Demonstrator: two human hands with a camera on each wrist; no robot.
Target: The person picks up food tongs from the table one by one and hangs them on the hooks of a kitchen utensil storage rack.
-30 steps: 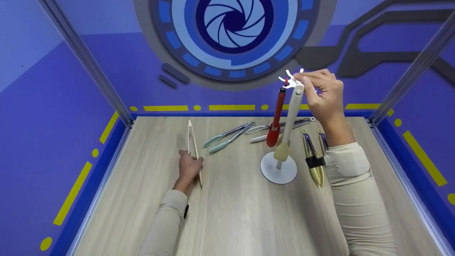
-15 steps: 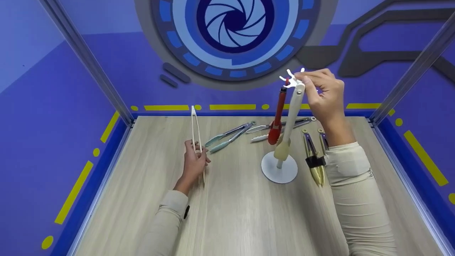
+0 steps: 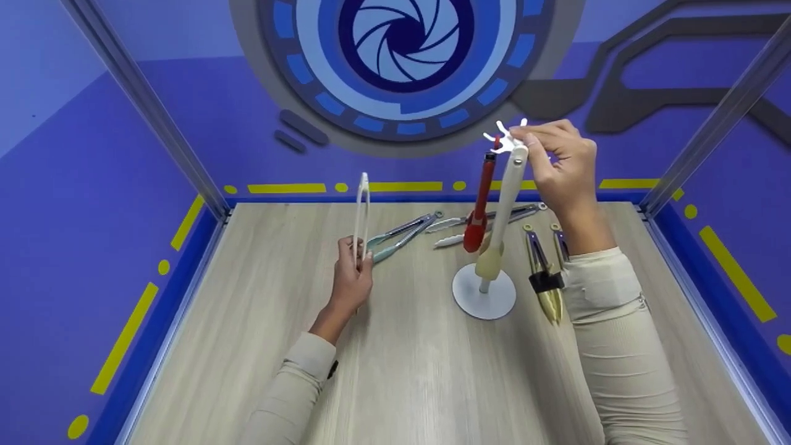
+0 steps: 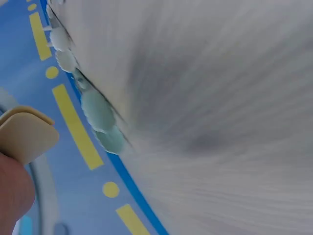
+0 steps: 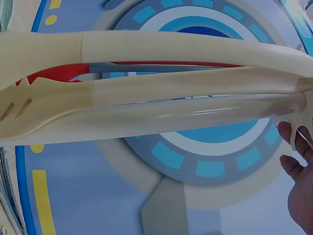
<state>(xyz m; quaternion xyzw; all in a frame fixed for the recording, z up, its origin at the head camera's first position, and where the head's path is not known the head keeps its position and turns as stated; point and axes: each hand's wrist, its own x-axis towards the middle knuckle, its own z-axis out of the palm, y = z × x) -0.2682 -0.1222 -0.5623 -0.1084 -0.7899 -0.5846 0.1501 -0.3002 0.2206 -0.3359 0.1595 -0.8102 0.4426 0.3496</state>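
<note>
Versus 1 s ago: left hand (image 3: 353, 281) shifted right, nearer the table's (image 3: 420, 377) back edge, cream tongs (image 3: 358, 213) gripped, rising above its fingers. Right hand (image 3: 565, 157) unmoved, pinching white stand's (image 3: 485, 307) top.

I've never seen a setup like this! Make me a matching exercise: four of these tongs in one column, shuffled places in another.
Column one
1. Red tongs with a black collar
2. Slim cream tongs with flat tips
3. Metal tongs with teal tips
4. Gold-tipped tongs with a black band

Column two (sides as in the head view)
A. On the wood-grain table, right of the round-based white stand
B. Hanging from the stand's top
C. On the table, left of the stand
D. In the left hand

Pairs: 1-B, 2-D, 3-C, 4-A
</note>
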